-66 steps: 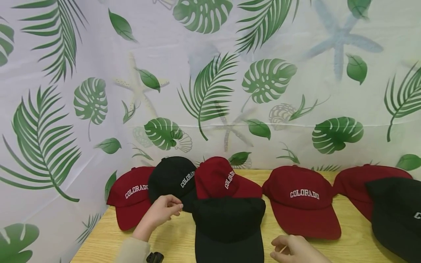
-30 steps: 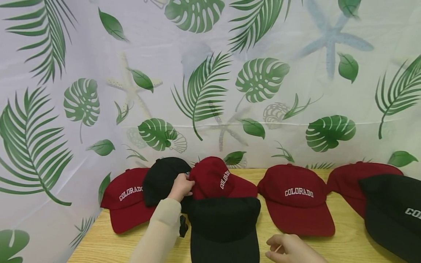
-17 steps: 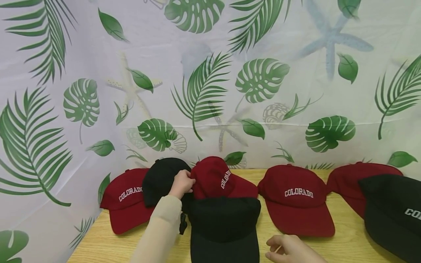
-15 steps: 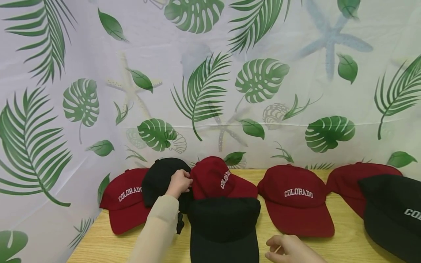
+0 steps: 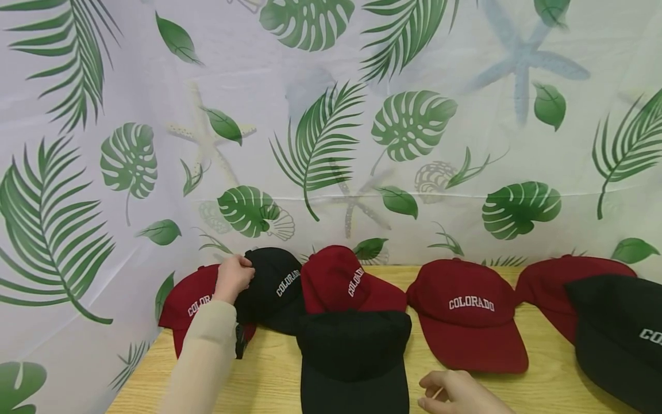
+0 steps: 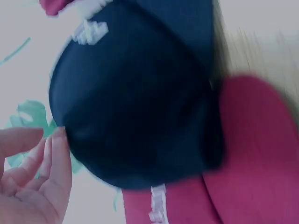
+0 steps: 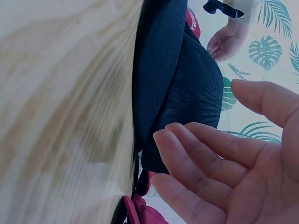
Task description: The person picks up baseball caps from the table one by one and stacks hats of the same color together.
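My left hand (image 5: 234, 280) is at the upper left side of a black baseball cap (image 5: 271, 290) with white COLORADO lettering. In the left wrist view the fingertips (image 6: 60, 135) touch this cap's edge, and the thumb stands apart from them. The hand and sleeve partly cover a red baseball cap (image 5: 178, 305) at the far left. My right hand (image 5: 457, 392) hangs over the table with loosely bent fingers and holds nothing. It is beside a front black cap (image 5: 354, 351), whose visible side bears no lettering; the right wrist view shows that cap (image 7: 196, 88) beyond the fingers.
A red cap turned sideways (image 5: 331, 282) sits behind the front black cap. Right of it lies another red COLORADO cap (image 5: 470, 316). At the far right a black cap (image 5: 620, 328) overlaps a red cap (image 5: 548, 287). The wooden table (image 5: 269, 379) meets a leaf-printed cloth (image 5: 331, 144) behind.
My left hand first reached onto the rear black cap's right side, then moved left to its other side, uncovering the lettering. My right hand has stayed in place.
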`<state>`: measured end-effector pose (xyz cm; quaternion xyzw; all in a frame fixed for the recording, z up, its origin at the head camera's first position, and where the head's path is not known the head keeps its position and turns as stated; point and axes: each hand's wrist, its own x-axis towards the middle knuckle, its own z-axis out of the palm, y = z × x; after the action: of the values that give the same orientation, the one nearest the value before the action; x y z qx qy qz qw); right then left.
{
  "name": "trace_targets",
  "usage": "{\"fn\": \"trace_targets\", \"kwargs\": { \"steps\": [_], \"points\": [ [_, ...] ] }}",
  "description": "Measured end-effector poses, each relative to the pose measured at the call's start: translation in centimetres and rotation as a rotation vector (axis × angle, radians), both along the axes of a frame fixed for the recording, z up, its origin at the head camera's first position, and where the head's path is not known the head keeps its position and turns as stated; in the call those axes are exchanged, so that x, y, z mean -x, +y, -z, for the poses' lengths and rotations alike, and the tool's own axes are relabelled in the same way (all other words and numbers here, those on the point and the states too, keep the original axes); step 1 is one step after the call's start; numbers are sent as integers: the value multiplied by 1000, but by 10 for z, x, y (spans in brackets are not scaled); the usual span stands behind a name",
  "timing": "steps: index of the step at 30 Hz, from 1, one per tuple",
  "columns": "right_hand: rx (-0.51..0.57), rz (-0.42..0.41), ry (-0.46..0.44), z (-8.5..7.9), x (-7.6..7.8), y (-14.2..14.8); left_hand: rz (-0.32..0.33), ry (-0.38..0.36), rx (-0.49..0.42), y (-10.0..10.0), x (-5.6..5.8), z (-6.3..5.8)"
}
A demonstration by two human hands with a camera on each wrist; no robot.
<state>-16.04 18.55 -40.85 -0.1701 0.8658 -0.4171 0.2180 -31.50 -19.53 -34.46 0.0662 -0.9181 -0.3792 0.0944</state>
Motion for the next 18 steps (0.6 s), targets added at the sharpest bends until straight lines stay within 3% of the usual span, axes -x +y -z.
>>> {"fn": "trace_targets", "kwargs": {
  "steps": [3, 7, 13, 15, 17, 18],
  "points": [
    [1, -7, 0, 0, 0, -1, -65, 51, 62, -16, -3, -1],
    [-2, -16, 13, 0, 1, -2, -125, 51, 84, -30, -4, 4],
    [-11, -20, 19, 0, 1, -4, -69, 1, 82, -38, 4, 20],
    [-15, -21, 23, -1, 1, -4, -74, -23, 42, -41, 14, 29],
    [-18, -21, 28, -1, 1, -5, -37, 9, -28, -42, 18, 33],
    [-21, -19, 28, -1, 1, -5, -30, 41, -47, -49, 31, 45]
  ]
}}
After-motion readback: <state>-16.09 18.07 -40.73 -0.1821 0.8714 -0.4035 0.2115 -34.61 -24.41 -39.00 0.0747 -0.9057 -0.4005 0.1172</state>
